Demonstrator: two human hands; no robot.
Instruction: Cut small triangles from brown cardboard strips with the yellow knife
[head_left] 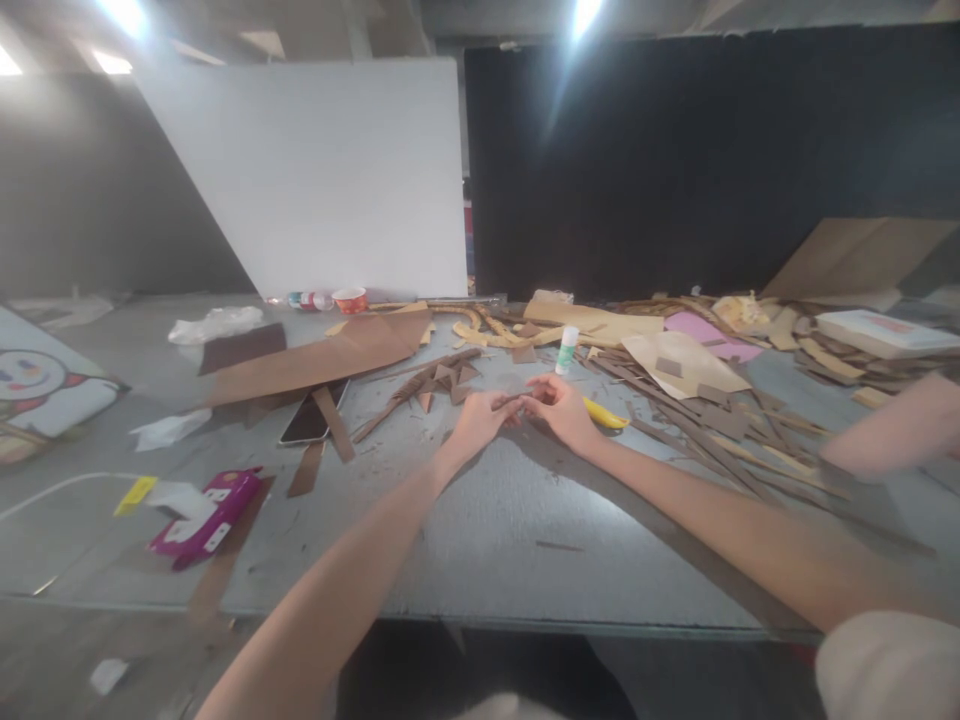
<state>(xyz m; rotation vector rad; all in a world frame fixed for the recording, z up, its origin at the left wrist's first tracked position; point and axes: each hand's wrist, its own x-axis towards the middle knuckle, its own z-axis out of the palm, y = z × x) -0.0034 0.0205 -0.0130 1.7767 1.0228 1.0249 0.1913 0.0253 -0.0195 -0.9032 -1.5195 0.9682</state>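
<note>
My left hand [480, 420] and my right hand [561, 412] meet over the middle of the table, fingers pinched together. Between their fingertips is a small strip of dark brown card [513, 401], mostly hidden by the fingers. Just behind my right hand a white and green glue stick [567, 350] stands upright. A yellow curved object [606, 414] lies beside that hand, partly covered by it. Beyond my left hand is a small heap of folded brown card pieces [442, 378]. A single thin brown strip [559, 546] lies nearer to me.
Brown strips and scraps [720, 420] spread to the right, by a white box [889, 332]. At left are a large brown sheet [330, 355], a phone [304, 418] and a purple power strip [238, 490] with a cable. Another person's blurred arm [896, 430] reaches in at right.
</note>
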